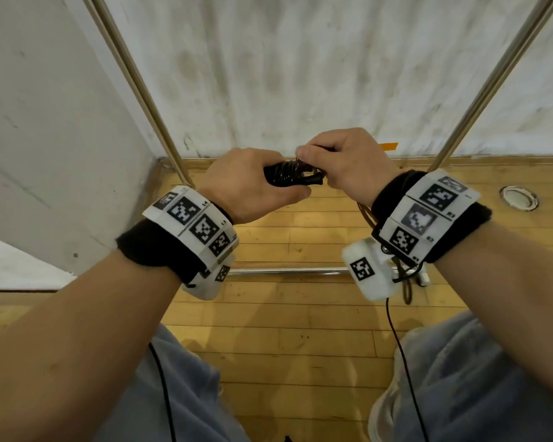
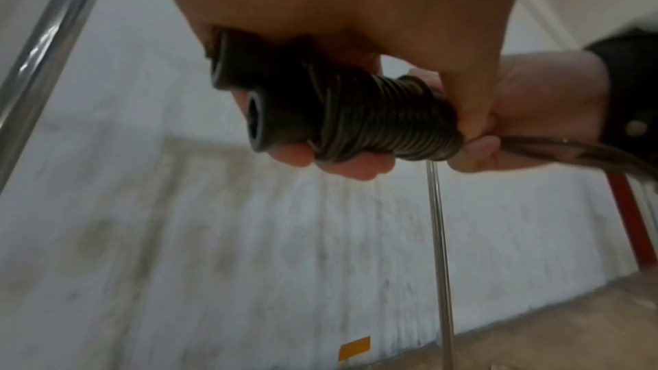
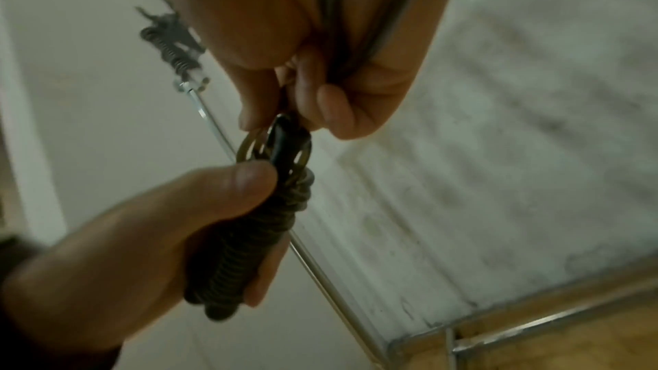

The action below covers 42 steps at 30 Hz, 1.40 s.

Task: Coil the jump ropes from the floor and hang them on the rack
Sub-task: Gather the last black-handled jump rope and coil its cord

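A black jump rope (image 1: 288, 177) has its thin cord wound tightly round its two handles (image 2: 356, 120), which lie side by side. My left hand (image 1: 246, 186) grips the wound bundle (image 3: 242, 244) round its middle. At the bundle's end my right hand (image 1: 342, 164) pinches the cord (image 3: 284, 134); the loose tail runs through that palm (image 3: 342, 24) and down past the wrist (image 2: 569, 148). A metal rack (image 1: 141, 87) stands just beyond both hands, its uprights slanting on either side.
The rack's right upright (image 1: 489, 87) and low crossbar (image 1: 284, 271) frame a strip of wooden floor (image 1: 284, 330). A pale stained wall (image 1: 300, 65) is close behind. A round floor fitting (image 1: 519, 197) lies at the right. My knees (image 1: 479, 378) are at the bottom.
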Motion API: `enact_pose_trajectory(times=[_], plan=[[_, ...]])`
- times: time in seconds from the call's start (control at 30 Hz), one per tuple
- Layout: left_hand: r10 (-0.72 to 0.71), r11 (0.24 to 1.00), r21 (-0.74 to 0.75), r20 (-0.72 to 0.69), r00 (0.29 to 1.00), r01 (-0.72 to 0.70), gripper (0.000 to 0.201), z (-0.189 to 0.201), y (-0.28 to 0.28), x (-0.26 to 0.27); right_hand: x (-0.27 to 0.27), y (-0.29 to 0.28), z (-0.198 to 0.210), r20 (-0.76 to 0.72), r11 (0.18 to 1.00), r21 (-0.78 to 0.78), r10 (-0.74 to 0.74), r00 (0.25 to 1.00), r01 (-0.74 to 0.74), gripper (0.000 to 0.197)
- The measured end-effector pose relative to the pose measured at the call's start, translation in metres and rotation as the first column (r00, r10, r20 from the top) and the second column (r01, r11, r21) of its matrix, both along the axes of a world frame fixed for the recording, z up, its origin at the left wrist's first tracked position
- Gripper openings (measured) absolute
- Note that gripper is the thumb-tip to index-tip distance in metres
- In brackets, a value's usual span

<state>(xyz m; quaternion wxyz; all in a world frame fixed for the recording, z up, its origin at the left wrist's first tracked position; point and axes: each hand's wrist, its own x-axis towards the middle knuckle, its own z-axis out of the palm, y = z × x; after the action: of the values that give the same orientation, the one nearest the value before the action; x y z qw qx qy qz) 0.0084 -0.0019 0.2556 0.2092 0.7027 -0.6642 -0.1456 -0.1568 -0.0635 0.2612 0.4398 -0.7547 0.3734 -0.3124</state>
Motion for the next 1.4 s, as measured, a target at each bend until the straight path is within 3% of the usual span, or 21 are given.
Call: enact_pose_trajectory(times=[0.17,0.23,0.33,0.43,0.53,0.6,0.7,0.87,1.0,1.1,1.23,1.33,1.4], plan=[[-0.058,0.998,0.005,-0.117,0.991,0.058,0.032,0.008,0.005,0.003,-0.004,-0.005,0.002,0.161,0.983,0.180,0.004,0.987,-0.033,0.005],[-0.079,0.997,-0.006,-0.203,0.976,0.079,0.032,0.012,0.009,0.000,-0.004,-0.005,0.002,0.235,0.961,0.268,0.006,0.972,-0.071,0.011],[-0.093,0.993,-0.095,-0.357,0.929,0.063,0.033,0.017,0.012,-0.006,-0.003,-0.004,-0.001,0.397,0.881,0.433,0.003,0.918,-0.191,0.024],[-0.097,0.985,-0.171,-0.429,0.898,0.024,0.037,0.018,0.012,-0.011,0.002,-0.001,-0.005,0.510,0.803,0.534,-0.056,0.858,-0.264,0.021],[-0.033,0.981,-0.190,-0.401,0.916,-0.048,0.036,0.013,0.008,-0.011,0.006,0.006,-0.012,0.364,0.867,0.485,-0.081,0.928,-0.115,0.024],[0.037,0.973,-0.199,-0.365,0.930,-0.116,0.031,0.009,0.003,-0.007,0.010,0.015,-0.017,0.162,0.952,0.306,-0.045,0.986,-0.007,0.023],[0.111,0.963,-0.204,-0.298,0.948,-0.177,0.031,0.002,-0.002,-0.003,0.015,0.026,-0.022,-0.069,0.997,0.081,0.008,0.998,-0.002,0.021],[0.224,0.952,-0.207,-0.038,0.974,-0.227,0.043,-0.006,-0.010,0.015,0.016,0.029,-0.022,-0.160,0.993,0.115,0.052,0.986,-0.033,0.015],[0.280,0.955,-0.163,0.213,0.936,-0.249,0.048,-0.012,-0.015,0.031,0.015,0.035,-0.027,-0.264,0.987,0.113,0.137,0.955,-0.111,0.021],[0.191,0.980,-0.008,0.342,0.920,-0.200,0.043,-0.015,-0.014,0.033,0.012,0.029,-0.023,-0.443,0.982,-0.102,0.096,0.891,-0.157,0.022],[-0.045,0.977,0.209,0.356,0.933,-0.032,0.036,-0.016,-0.008,0.026,0.009,0.023,-0.016,-0.556,0.920,-0.286,0.069,0.828,-0.269,0.024],[-0.194,0.958,0.261,0.294,0.936,0.117,0.035,-0.013,-0.003,0.016,0.009,0.018,-0.010,-0.515,0.903,-0.304,0.113,0.850,-0.304,0.024],[-0.232,0.955,0.244,0.249,0.940,0.171,0.048,-0.008,0.000,0.010,0.008,0.014,-0.006,-0.402,0.928,-0.269,0.137,0.906,-0.259,0.021]])
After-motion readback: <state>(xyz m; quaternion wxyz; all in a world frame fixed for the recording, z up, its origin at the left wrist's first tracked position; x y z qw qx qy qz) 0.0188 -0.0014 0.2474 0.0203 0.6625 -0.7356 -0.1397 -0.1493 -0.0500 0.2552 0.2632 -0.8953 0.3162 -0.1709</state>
